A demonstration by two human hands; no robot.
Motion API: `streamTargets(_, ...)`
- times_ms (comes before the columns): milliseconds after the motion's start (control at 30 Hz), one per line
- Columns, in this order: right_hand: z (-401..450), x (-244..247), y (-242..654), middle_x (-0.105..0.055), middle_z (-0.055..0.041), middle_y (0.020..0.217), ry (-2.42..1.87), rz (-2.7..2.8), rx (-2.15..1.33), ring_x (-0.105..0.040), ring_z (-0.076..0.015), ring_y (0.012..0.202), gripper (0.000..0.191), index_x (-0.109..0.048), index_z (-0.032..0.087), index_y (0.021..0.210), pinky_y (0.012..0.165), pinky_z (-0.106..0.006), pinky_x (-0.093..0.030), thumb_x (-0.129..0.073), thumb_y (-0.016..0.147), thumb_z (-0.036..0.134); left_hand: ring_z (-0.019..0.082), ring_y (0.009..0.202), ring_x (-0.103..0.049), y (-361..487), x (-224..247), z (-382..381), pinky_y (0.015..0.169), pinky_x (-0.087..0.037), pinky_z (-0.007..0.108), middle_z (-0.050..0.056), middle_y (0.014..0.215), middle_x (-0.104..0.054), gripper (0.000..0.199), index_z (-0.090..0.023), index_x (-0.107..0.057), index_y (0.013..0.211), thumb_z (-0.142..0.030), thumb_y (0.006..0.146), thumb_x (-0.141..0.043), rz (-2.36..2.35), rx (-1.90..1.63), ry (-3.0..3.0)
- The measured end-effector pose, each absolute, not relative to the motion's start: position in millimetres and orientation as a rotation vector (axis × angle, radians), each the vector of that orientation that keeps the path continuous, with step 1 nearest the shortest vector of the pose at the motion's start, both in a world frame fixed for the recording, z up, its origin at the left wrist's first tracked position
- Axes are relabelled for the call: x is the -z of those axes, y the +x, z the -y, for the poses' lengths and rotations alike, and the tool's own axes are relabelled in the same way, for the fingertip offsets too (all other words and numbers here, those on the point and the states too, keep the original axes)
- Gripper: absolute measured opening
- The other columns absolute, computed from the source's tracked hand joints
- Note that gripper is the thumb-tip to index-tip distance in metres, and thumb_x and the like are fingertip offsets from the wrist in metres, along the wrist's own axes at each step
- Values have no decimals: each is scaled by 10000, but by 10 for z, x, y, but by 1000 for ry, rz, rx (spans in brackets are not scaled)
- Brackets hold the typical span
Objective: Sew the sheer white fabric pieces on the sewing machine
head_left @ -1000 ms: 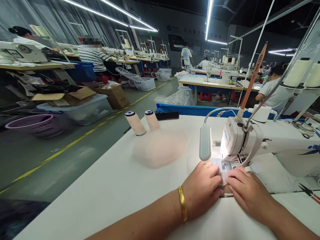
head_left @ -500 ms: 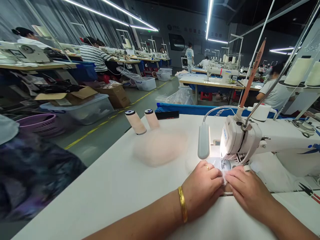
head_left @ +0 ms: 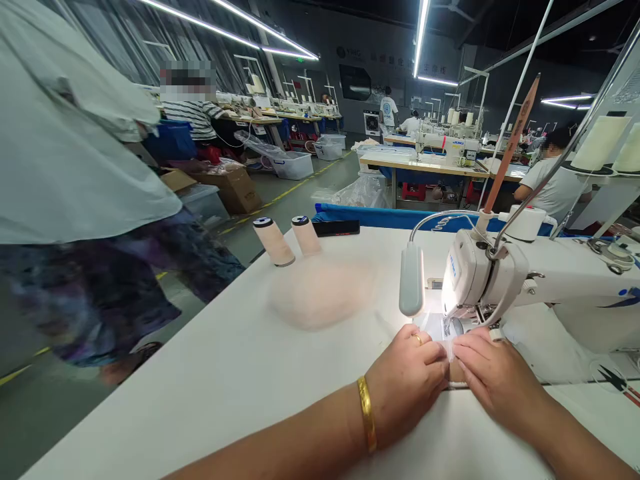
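Note:
Thin, sheer whitish fabric (head_left: 448,349) lies in front of the needle of a white sewing machine (head_left: 467,277). My left hand (head_left: 411,379), with a gold bracelet at the wrist, pinches the fabric from the left, its fingers curled. On the other side my right hand (head_left: 494,375) presses its closed fingertips to the same fabric, just below the presser foot. The fingertips of both hands nearly meet and partly hide the cloth. A small grey lamp (head_left: 411,281) lights the needle area.
Two thread cones (head_left: 273,243) and a black flat object (head_left: 338,228) stand at the table's far left, near a blurred pale peach patch (head_left: 320,293). Red-handled snips (head_left: 620,383) lie at right. A person in a pale top (head_left: 75,147) is beside the table's left edge.
A person at the left has come much further into view, moving right along the aisle. My hands stay almost in place at the fabric; the view has shifted slightly.

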State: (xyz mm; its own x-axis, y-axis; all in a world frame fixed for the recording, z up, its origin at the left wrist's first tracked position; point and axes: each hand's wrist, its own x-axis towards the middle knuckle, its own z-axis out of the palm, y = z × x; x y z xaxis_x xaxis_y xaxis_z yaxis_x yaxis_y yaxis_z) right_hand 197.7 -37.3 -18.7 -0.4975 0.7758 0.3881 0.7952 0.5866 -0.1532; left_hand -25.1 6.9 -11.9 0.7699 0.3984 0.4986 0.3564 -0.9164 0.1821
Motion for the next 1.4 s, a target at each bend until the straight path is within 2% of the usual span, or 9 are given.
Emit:
streamTargets(133, 330, 249, 2004, -717, -101, 1066, -1327, 2378, 114, -635, -282, 983, 328, -667, 240, 1179, 738, -372, -516, -442, 993, 91, 196, 771, -601, -227, 138, -84, 805, -453, 385, 54, 847, -697, 233, -194, -708, 919, -131, 983, -494, -663, -875, 2892)
streamTargets(267, 299, 289, 2018, -720, -104, 1140, -1392, 2355, 159, -646, -293, 1014, 347, -674, 254, 1199, 784, -395, -520, -428, 1002, 109, 219, 790, -606, -201, 132, -114, 778, -464, 402, 64, 854, -713, 246, -181, -724, 978, -125, 972, -485, -689, -866, 2919)
streamTargets(467, 278, 332, 2000, -720, -116, 1216, -1550, 2320, 193, -686, -279, 892, 357, -690, 238, 1220, 750, -415, -530, -410, 1010, 167, 232, 782, -599, -174, 140, -195, 773, -475, 420, 67, 886, -733, 253, -170, -725, 998, -126, 974, -477, -714, -852, 2939)
streamTargets(667, 266, 308, 1973, -691, -111, 1318, -1585, 2294, 161, -678, -324, 1054, 359, -682, 247, 1255, 801, -442, -558, -413, 1021, 199, 232, 783, -605, -137, 159, -257, 777, -489, 410, 69, 901, -737, 234, -162, -681, 854, -113, 967, -481, -771, -819, 2945)
streamTargets(800, 271, 300, 1970, -697, -115, 1303, -1568, 2259, 149, -656, -343, 1117, 330, -680, 245, 1239, 832, -461, -571, -420, 1037, 222, 234, 790, -603, -122, 186, -292, 776, -490, 403, 79, 928, -740, 260, -169, -684, 866, -116, 982, -458, -794, -834, 2932)
streamTargets(1033, 305, 343, 2006, -714, -104, 1244, -1406, 2270, 125, -676, -292, 1075, 334, -644, 233, 1236, 843, -436, -579, -390, 1040, 141, 241, 865, -599, -71, 241, -334, 805, -480, 369, 88, 1005, -718, 238, -162, -662, 874, -81, 949, -451, -915, -585, 2865)
streamTargets(1200, 328, 360, 2021, -739, -89, 1131, -1167, 2281, 230, -675, -289, 1048, 314, -630, 221, 1227, 841, -435, -572, -425, 1023, 96, 221, 854, -567, -99, 238, -402, 780, -461, 321, 70, 951, -668, 196, -162, -652, 872, -74, 892, -479, -1042, -559, 2809)
streamTargets(1300, 357, 317, 1998, -726, -82, 1121, -1119, 2318, 146, -668, -271, 1030, 319, -618, 234, 1214, 870, -437, -565, -433, 1009, 75, 206, 839, -540, -133, 222, -459, 769, -444, 306, 53, 889, -638, 218, -161, -644, 797, -73, 888, -467, -1114, -530, 2757)
streamTargets(1400, 382, 267, 1952, -715, -83, 1087, -1108, 2324, 56, -657, -261, 995, 262, -627, 236, 1124, 857, -432, -565, -434, 1017, 95, 201, 851, -534, -121, 193, -473, 787, -439, 302, 48, 861, -626, 208, -161, -632, 741, -91, 883, -496, -1128, -503, 2715)
